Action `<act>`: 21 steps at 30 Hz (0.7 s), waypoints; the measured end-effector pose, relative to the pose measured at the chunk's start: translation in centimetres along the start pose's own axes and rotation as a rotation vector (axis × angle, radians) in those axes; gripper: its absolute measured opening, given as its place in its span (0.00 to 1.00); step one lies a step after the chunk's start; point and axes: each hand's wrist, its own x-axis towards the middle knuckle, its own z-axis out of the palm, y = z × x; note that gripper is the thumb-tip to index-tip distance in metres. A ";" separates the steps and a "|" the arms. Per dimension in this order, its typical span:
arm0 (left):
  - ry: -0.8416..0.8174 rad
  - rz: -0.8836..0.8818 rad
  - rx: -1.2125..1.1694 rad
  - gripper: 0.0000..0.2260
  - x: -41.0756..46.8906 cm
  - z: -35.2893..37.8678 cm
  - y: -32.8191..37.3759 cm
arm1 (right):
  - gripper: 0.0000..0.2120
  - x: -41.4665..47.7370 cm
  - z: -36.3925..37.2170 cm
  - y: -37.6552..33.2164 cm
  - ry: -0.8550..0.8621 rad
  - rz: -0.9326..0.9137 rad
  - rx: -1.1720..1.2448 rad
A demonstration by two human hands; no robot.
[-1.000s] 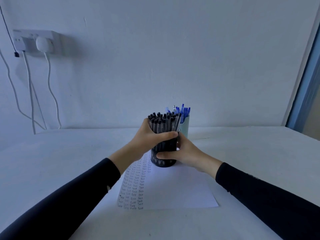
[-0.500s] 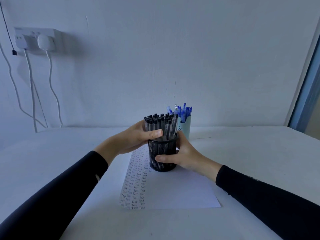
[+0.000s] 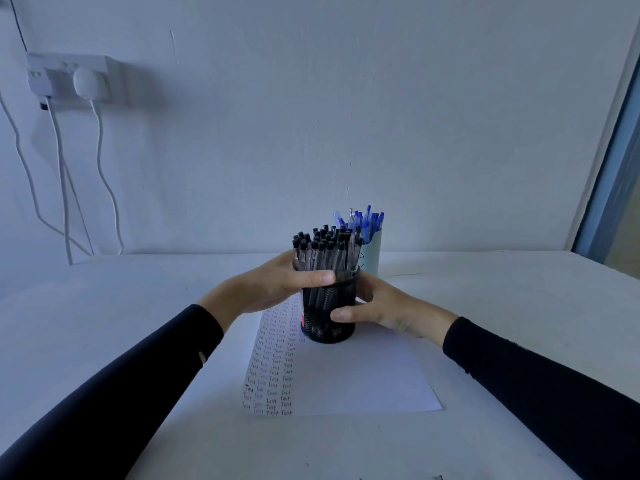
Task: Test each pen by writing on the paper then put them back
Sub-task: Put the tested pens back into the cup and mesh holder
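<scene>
A black mesh pen holder [image 3: 322, 308] stands on the far end of a white paper sheet [image 3: 360, 379], packed with several black-capped pens [image 3: 325, 251]. My left hand [image 3: 277, 287] wraps around the bundle of pens at the holder's rim, thumb across the front. My right hand [image 3: 384, 310] grips the holder's lower right side, thumb on the mesh. Columns of the handwritten word "Test" fill the paper's left part. Behind the holder stands a pale green cup [image 3: 372, 254] holding several blue pens [image 3: 363, 220].
The white table [image 3: 519, 306] runs back to a white wall. A wall socket [image 3: 69, 77] with plugs and hanging white cables [image 3: 62, 174] is at the upper left. A window or door frame [image 3: 616, 168] rises at the right edge.
The black holder has come down from slightly raised and now stands on the paper. My left hand has slid from the holder's upper side to grip the pens at the rim.
</scene>
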 end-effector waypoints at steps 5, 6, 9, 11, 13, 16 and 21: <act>0.017 -0.058 0.058 0.21 -0.2 0.4 -0.1 | 0.34 -1.0 -0.6 0.1 -0.085 0.145 -0.328; 0.033 -0.062 0.069 0.21 -0.3 0.3 -0.2 | 0.37 -1.1 -0.8 0.4 -0.099 0.153 -0.422; 0.097 -0.055 0.124 0.22 -0.1 -0.6 -0.3 | 0.45 -1.2 -1.3 1.8 -0.143 0.129 -0.607; 0.181 -0.047 0.110 0.22 0.5 -1.9 -0.3 | 0.52 -1.4 -1.6 2.1 -0.124 0.189 -0.641; 0.262 -0.052 0.093 0.21 1.4 -3.3 -0.7 | 0.55 -1.6 -1.8 2.0 -0.106 0.196 -0.638; 0.385 -0.104 0.145 0.25 2.9 -5.1 -2.2 | 0.52 -1.8 -1.7 1.9 -0.094 0.185 -0.636; 0.503 -0.171 0.159 0.20 5.1 -6.4 -4.5 | 0.46 -1.7 -1.7 1.7 -0.098 0.180 -0.613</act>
